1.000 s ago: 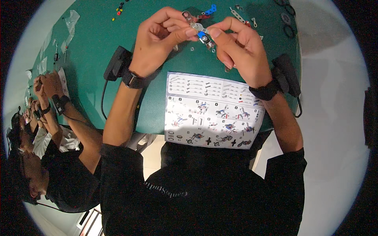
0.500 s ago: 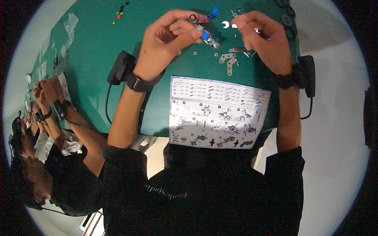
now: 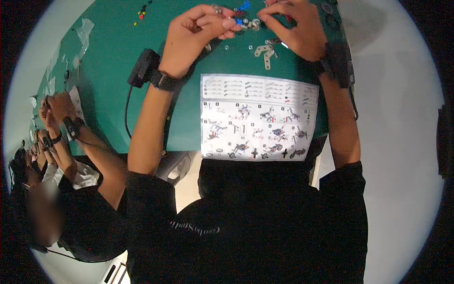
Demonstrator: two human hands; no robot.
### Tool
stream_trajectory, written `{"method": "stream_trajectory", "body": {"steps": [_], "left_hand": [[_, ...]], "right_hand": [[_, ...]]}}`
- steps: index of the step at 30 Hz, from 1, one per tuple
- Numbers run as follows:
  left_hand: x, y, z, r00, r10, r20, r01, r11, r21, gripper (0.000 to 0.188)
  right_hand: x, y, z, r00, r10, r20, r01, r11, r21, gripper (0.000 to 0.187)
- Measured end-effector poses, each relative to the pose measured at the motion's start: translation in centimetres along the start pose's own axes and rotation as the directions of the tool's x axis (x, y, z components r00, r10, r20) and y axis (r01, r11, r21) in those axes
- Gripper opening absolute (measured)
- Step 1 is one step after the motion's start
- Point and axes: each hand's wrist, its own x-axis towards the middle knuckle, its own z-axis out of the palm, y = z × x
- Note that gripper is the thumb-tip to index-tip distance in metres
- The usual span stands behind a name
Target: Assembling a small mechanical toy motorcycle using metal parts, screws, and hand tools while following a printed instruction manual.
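Note:
My left hand [image 3: 196, 38] is closed in a pinch on a small model assembly of blue and metal parts [image 3: 244, 22]. A round metal piece faces right at the end of this assembly. Just beyond it, my right hand [image 3: 300, 28] has thumb and forefinger pinched close to the assembly's right end. Whatever those fingers hold is hidden. Below the hands, bent metal plates with holes [image 3: 267, 61] lie on the green table [image 3: 118, 52], with small nuts nearby. A blue piece [image 3: 244, 5] lies beyond my left fingers.
A printed instruction sheet [image 3: 257, 118] lies at the table's near edge. Black wheels [image 3: 327, 8] rest at the far right. Small yellow, red and black parts [image 3: 141, 16] and a clear plastic bag [image 3: 84, 35] lie left. Another person's hands [image 3: 59, 106] work at the left.
My right hand has moved left, toward the assembly in my left hand. The small wrench seen in it earlier no longer shows. The sheet and table parts appear higher in the view.

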Motion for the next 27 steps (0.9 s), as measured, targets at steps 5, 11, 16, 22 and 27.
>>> {"method": "stream_trajectory", "body": {"steps": [5, 11, 16, 22, 27], "left_hand": [[-1.6, 0.0, 0.8, 0.998, -0.067, -0.007, 0.065, 0.982, -0.177, 0.013], [-1.6, 0.5, 1.5, 0.994, -0.101, -0.050, 0.092, 0.983, -0.159, 0.011], [-1.3, 0.1, 1.3, 0.996, -0.093, -0.002, 0.092, 0.984, -0.155, 0.014], [-0.8, -0.9, 1.1, 0.997, -0.071, 0.013, 0.072, 0.971, -0.228, 0.024], [-0.3, -1.1, 0.8, 0.998, -0.052, -0.020, 0.048, 0.984, -0.171, 0.025]], "right_hand": [[0.1, -2.3, -1.1, 0.906, 0.390, 0.167, -0.423, 0.858, 0.293, 0.017], [-0.4, -3.0, -0.1, 0.983, 0.179, 0.037, -0.173, 0.842, 0.510, 0.029], [-0.7, -2.8, 0.5, 0.961, 0.211, 0.177, -0.272, 0.822, 0.501, 0.027], [-1.4, -2.1, 1.1, 0.931, 0.307, 0.197, -0.365, 0.767, 0.528, 0.024], [-1.5, -1.2, 1.0, 0.934, 0.293, 0.204, -0.357, 0.780, 0.514, 0.023]]}}
